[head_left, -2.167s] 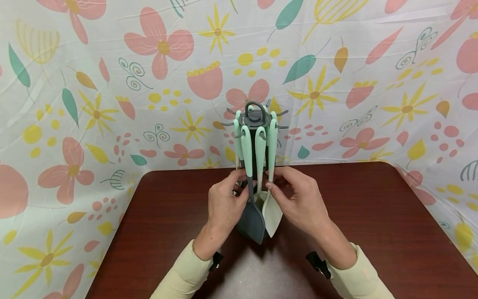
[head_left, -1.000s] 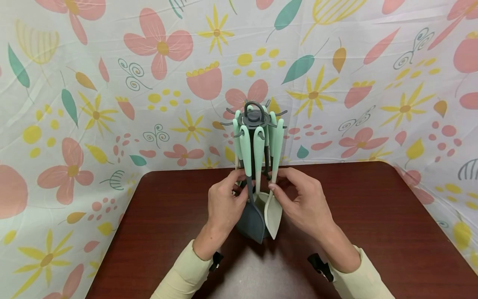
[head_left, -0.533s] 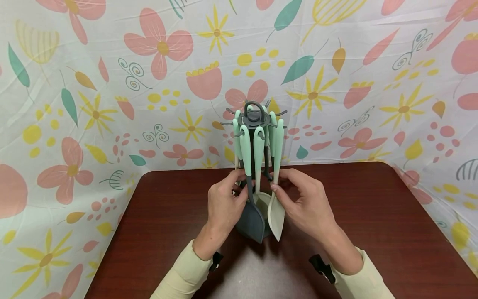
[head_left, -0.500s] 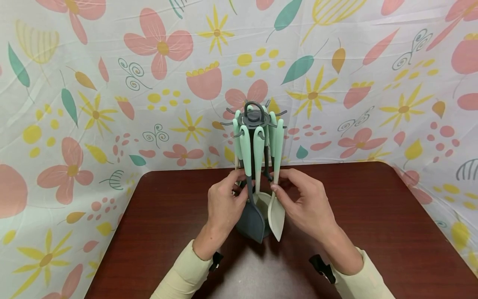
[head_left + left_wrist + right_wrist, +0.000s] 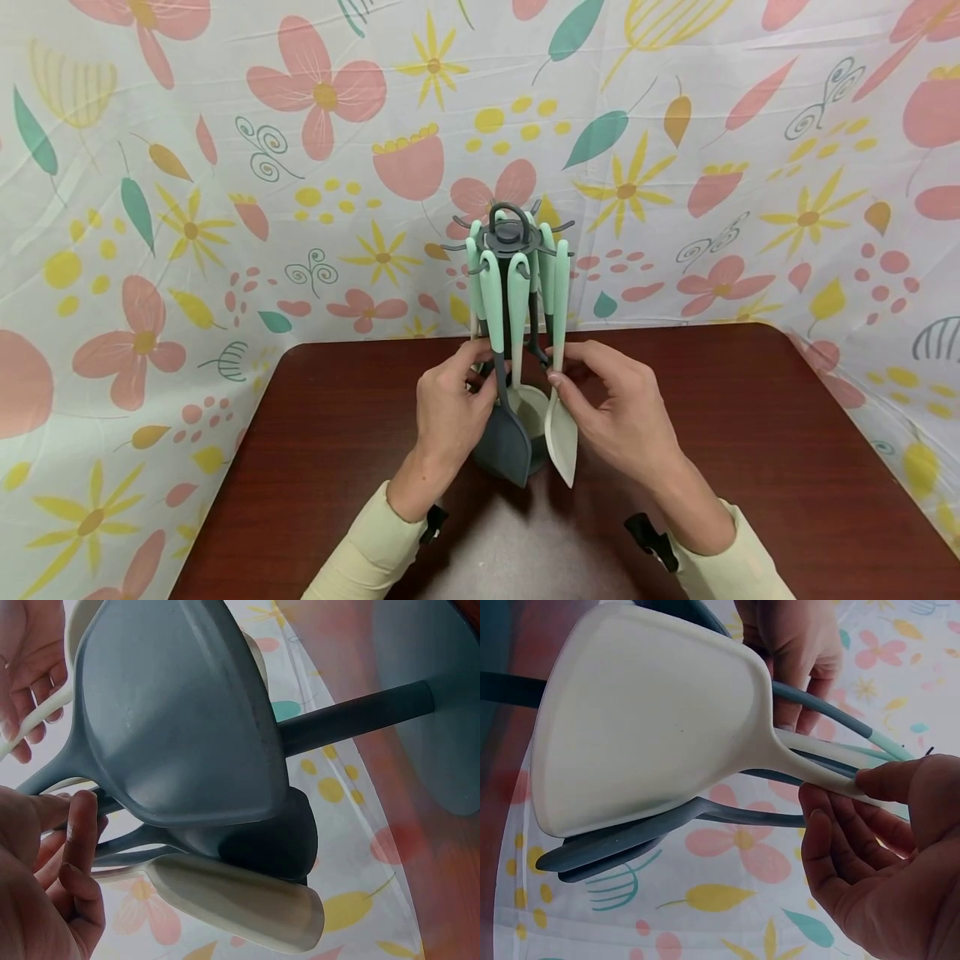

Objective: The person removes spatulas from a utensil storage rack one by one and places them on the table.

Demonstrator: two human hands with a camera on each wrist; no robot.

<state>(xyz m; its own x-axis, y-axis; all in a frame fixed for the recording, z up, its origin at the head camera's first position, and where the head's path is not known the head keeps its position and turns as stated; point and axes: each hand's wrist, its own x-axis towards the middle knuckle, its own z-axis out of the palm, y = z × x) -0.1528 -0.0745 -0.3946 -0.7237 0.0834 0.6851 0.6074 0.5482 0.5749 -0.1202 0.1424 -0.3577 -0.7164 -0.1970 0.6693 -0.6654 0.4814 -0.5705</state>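
Observation:
A dark grey utensil rack (image 5: pixel 512 242) with a top ring and hooks stands on the table, hung with several mint-handled utensils. My left hand (image 5: pixel 453 408) pinches the neck of a dark grey turner (image 5: pixel 504 442), whose broad head fills much of the left wrist view. My right hand (image 5: pixel 615 408) holds the thin neck of a cream turner (image 5: pixel 652 720) between thumb and fingers. That turner's handle top is beside a right-hand hook; whether it hangs on it I cannot tell. Between the two turners, a rounded cream utensil head (image 5: pixel 531 408) shows.
Dark grey utensils (image 5: pixel 622 840) and another cream one (image 5: pixel 240 904) hang around the rack's far sides. The rack's post runs down to a round base (image 5: pixel 442 742). Behind the reddish-brown table (image 5: pixel 337 433) hangs a flowered cloth (image 5: pixel 315 208).
The right hand has shifted slightly rightward with the cream turner, whose head has moved away from the grey turner and uncovered more of the rounded cream head. The left hand stays nearly still.

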